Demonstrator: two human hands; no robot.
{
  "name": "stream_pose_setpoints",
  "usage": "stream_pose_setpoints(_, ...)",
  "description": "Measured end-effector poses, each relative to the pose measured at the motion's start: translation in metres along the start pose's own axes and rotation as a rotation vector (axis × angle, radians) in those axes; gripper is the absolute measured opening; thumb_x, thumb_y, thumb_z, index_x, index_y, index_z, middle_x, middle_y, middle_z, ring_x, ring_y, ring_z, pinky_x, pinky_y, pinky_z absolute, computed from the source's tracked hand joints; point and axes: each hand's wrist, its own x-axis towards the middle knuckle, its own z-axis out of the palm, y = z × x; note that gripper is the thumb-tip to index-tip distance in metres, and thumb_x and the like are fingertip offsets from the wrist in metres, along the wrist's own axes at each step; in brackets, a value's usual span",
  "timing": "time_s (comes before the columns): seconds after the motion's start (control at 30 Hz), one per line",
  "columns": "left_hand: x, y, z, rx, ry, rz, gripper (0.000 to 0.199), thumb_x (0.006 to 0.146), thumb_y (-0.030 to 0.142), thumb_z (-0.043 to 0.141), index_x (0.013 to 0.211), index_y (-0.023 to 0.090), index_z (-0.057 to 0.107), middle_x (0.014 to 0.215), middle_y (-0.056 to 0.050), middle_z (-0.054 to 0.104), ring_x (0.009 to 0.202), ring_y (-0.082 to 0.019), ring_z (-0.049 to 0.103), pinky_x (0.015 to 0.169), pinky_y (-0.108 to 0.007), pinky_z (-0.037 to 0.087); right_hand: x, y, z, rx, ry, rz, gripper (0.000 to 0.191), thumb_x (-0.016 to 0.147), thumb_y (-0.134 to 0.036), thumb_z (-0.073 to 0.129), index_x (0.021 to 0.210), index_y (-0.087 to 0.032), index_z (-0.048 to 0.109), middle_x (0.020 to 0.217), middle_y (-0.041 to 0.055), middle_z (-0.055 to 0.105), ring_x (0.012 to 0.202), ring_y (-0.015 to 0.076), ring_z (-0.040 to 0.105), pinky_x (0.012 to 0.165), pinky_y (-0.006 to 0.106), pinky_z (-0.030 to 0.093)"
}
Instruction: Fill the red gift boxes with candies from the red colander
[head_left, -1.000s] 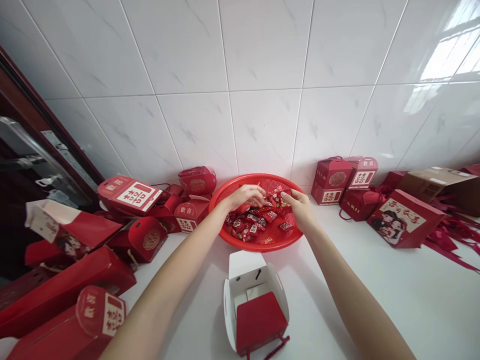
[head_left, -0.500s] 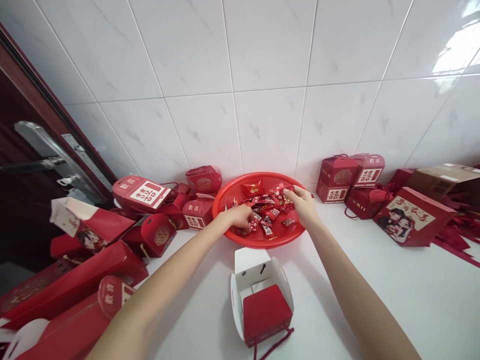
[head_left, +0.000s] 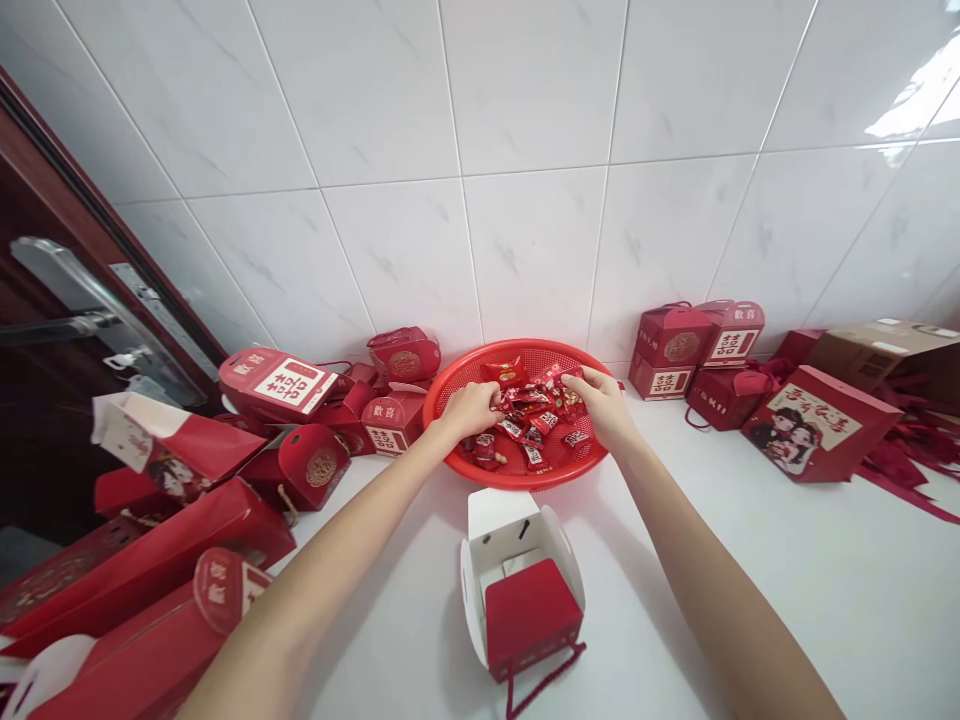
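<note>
Two bare hands are at a red plastic basket (head_left: 525,482), which stands on the white desk (head_left: 675,620) close to the tiled wall (head_left: 532,260) and holds a loose heap of wrapped sweets (head_left: 531,425). The left hand (head_left: 471,408) reaches over the basket's left side, its fingers bent down among the wrappers; whether its grip is closed on a sweet, I cannot tell. At the right side, the right hand (head_left: 606,408) has thumb and fingers brought together on a patterned packet (head_left: 571,399). A plump red packet (head_left: 507,373) lies at the back of the basket. Just in front of it, between the forearms, sits an open red box (head_left: 534,612), white inside, with a dark red cord (head_left: 551,680) trailing from its near side.
</note>
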Motion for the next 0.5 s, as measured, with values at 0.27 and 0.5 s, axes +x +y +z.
stream_pose_setpoints(0.27, 0.0043, -0.0077, 0.0047, -0.145, 0.049, 0.065, 0.028, 0.081, 0.030, 0.070, 0.107, 0.019, 0.070, 0.091, -0.006, 0.075, 0.090, -0.027, 0.068, 0.076, -0.032, 0.048, 0.0016, 0.0024, -0.0009, 0.016, -0.007, 0.021, 0.032, 0.067, -0.045, 0.074, 0.060, -0.022, 0.053, 0.061, -0.0033, 0.054, 0.062, 0.0144, 0.046, 0.062, 0.029, 0.036)
stream_pose_setpoints(0.5, 0.0088, -0.0097, 0.0062, -0.313, 0.067, 0.126, 0.032, 0.093, 0.038, 0.052, 0.103, 0.019, 0.075, 0.101, -0.004, 0.078, 0.094, -0.022, 0.071, 0.087, -0.029, 0.053, 0.0040, 0.0065, -0.0026, -0.015, -0.005, 0.008, 0.033, 0.068, -0.047, 0.075, 0.062, -0.023, 0.054, 0.062, -0.0027, 0.055, 0.064, 0.0154, 0.048, 0.062, 0.029, 0.038)
